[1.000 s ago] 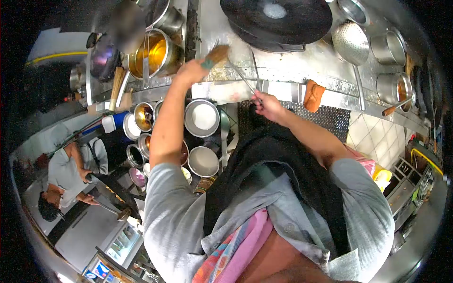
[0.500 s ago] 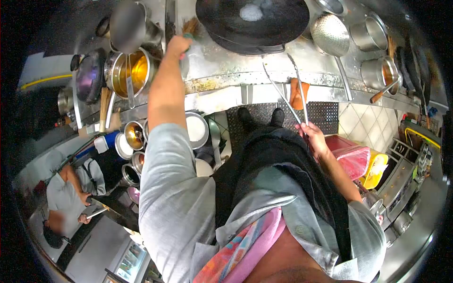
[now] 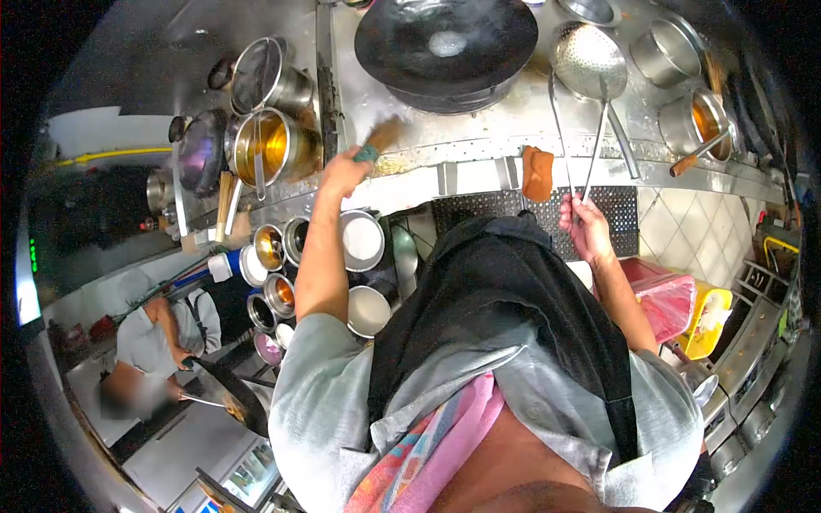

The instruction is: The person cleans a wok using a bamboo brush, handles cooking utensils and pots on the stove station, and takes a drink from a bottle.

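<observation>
My left hand (image 3: 345, 173) is closed around the green-bound grip of a bristle brush (image 3: 386, 133). Its brown bristles, somewhat blurred, rest on or just above the steel counter, left of and in front of the black wok (image 3: 410, 75). A pale patch of liquid or foam sits in the wok's bottom. In my right hand (image 3: 588, 227) is a pair of long metal tongs (image 3: 595, 152), held by the hinge end with the arms apart and nothing between the tips. The tips overlap the perforated ladle (image 3: 588, 58) in view; whether they touch cannot be told.
An orange-brown cloth (image 3: 537, 173) hangs on the counter's front edge. Pots of amber liquid stand left (image 3: 275, 141) and right (image 3: 703, 120). Several containers (image 3: 363, 241) stand by my left arm. A co-worker (image 3: 162, 338) with another wok (image 3: 248, 398) is lower left.
My left hand and the brush have come back toward me and rightward, nearer the counter's front. My right hand and the tongs have shifted right, toward the perforated ladle. The view has also shifted.
</observation>
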Motion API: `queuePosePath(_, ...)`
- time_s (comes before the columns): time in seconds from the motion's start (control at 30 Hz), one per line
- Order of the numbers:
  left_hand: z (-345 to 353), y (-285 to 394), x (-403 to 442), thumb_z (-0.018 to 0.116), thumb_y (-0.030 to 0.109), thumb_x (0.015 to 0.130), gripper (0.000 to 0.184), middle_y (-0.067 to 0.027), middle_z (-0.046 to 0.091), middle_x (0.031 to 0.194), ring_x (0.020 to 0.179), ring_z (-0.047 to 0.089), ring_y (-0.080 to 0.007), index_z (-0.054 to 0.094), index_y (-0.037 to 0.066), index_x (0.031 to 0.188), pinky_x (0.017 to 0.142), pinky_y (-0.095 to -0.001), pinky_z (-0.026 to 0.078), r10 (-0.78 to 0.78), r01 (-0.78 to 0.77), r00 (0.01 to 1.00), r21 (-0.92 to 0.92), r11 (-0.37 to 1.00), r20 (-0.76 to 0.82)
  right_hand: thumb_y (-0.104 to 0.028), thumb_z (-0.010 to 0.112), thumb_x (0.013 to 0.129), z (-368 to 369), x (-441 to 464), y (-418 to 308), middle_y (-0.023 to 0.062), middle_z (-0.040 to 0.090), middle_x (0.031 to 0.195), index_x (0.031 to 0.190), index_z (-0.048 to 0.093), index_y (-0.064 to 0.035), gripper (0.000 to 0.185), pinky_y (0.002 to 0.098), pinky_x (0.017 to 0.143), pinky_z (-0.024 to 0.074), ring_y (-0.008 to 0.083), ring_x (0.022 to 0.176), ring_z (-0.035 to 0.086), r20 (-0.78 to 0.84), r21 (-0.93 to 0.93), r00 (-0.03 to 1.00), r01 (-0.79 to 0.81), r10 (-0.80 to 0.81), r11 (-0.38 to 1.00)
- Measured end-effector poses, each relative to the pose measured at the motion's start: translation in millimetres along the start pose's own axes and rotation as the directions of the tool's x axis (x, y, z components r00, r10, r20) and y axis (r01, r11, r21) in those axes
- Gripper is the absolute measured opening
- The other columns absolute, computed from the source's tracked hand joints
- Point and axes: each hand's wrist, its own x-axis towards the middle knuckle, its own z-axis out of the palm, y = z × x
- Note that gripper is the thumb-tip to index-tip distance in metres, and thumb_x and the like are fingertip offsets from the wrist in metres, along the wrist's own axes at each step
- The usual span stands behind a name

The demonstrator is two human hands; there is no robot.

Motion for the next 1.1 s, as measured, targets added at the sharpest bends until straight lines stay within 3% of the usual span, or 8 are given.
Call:
queuePosePath(0.2,54.5,22.8,71.5,0.060,0.031,0.079,0.057,-0.0131,0.064,0.067,0.046,0.060,-0.0221,0.050,0.003,0.129,0.045,-0.0358,0.051,-0.147,0.118,0.981,-0.213,0.970,-0.126,-0.016,0.054,0.094,-13.8,3.5,-4.7,0.0054,0.063,0.095,0.107,0.054,-0.0097,0.015,0.0292,0.074,0.0476,0.0134,0.080,0.058,0.087,-0.009,0.996,0.037,-0.036,0.999)
queuePosePath(0.3,101.8,37.2,52.8,0.056,0.038,0.079,0.056,-0.0242,0.065,0.103,0.096,0.063,-0.0394,0.052,0.007,0.125,0.089,-0.0447,0.048,-0.032,0.034,0.995,0.022,0.999,-0.099,-0.015,0.052,0.094,-21.5,4.0,-8.8,0.0043,0.062,0.092,0.106,0.052,-0.0130,0.012,0.0297,0.071,0.0475,0.0138,0.078,0.057,0.083,0.009,0.996,0.029,-0.029,1.000)
queuePosePath(0.33,111.9,43.4,35.6,0.055,0.036,0.078,0.055,-0.0249,0.062,0.111,0.106,0.058,-0.0409,0.051,0.009,0.127,0.092,-0.0450,0.046,-0.072,0.075,0.995,0.038,0.996,-0.066,-0.015,0.052,0.094,-25.7,3.1,-7.7,0.0043,0.062,0.092,0.106,0.052,-0.0130,0.012,0.0297,0.071,0.0475,0.0138,0.078,0.057,0.081,0.018,0.996,0.028,-0.029,0.999)
queuePosePath(0.5,114.5,58.6,-37.5,0.057,0.037,0.078,0.062,-0.0240,0.062,0.111,0.104,0.059,-0.0400,0.048,0.015,0.135,0.092,-0.0441,0.046,0.145,-0.135,0.989,0.197,0.971,-0.040,-0.016,0.053,0.094,-43.3,6.6,-7.0,0.0028,0.060,0.092,0.107,0.054,-0.0125,0.014,0.0266,0.071,0.0472,0.0123,0.078,0.057,0.072,0.045,0.996,0.049,-0.052,0.998)
queuePosePath(0.6,96.4,92.6,-69.7,0.058,0.036,0.079,0.064,-0.0231,0.063,0.109,0.104,0.060,-0.0387,0.044,0.017,0.138,0.091,-0.0439,0.047,0.118,-0.114,0.993,0.235,0.965,-0.002,-0.014,0.051,0.095,-47.2,4.7,-12.0,0.0034,0.060,0.091,0.106,0.053,-0.0117,0.012,0.0266,0.068,0.0474,0.0126,0.076,0.057,0.030,0.076,0.999,0.038,-0.041,0.996)
queuePosePath(0.8,130.3,171.9,-58.8,0.060,0.031,0.077,0.052,-0.0212,0.066,0.100,0.089,0.064,-0.0398,0.054,0.024,0.129,0.081,-0.0465,0.051,0.508,-0.492,0.861,0.280,0.824,0.020,-0.015,0.052,0.094,-57.9,-0.2,-19.8,0.0038,0.060,0.089,0.110,0.053,-0.0079,0.017,0.0271,0.068,0.0473,0.0129,0.074,0.056,0.063,0.040,0.996,0.053,-0.056,0.998)
queuePosePath(0.97,194.5,200.6,30.1,0.061,0.037,0.079,0.060,-0.0205,0.065,0.105,0.095,0.062,-0.0381,0.048,0.018,0.134,0.084,-0.0458,0.050,0.436,-0.434,0.898,0.260,0.863,0.052,-0.014,0.052,0.094,-49.3,-4.7,-21.3,0.0046,0.060,0.089,0.109,0.053,-0.0082,0.016,0.0278,0.069,0.0470,0.0138,0.075,0.056,0.033,0.080,0.997,0.062,-0.065,0.995)
queuePosePath(1.1,139.6,162.8,-7.3,0.054,0.040,0.082,0.054,-0.0153,0.064,0.112,0.104,0.060,-0.0347,0.051,0.017,0.131,0.091,-0.0431,0.047,0.323,-0.339,0.941,0.310,0.888,0.104,-0.013,0.053,0.094,-62.5,-6.3,-22.6,0.0038,0.060,0.089,0.108,0.054,-0.0086,0.016,0.0275,0.070,0.0473,0.0137,0.076,0.056,0.049,0.064,0.997,0.056,-0.059,0.996)
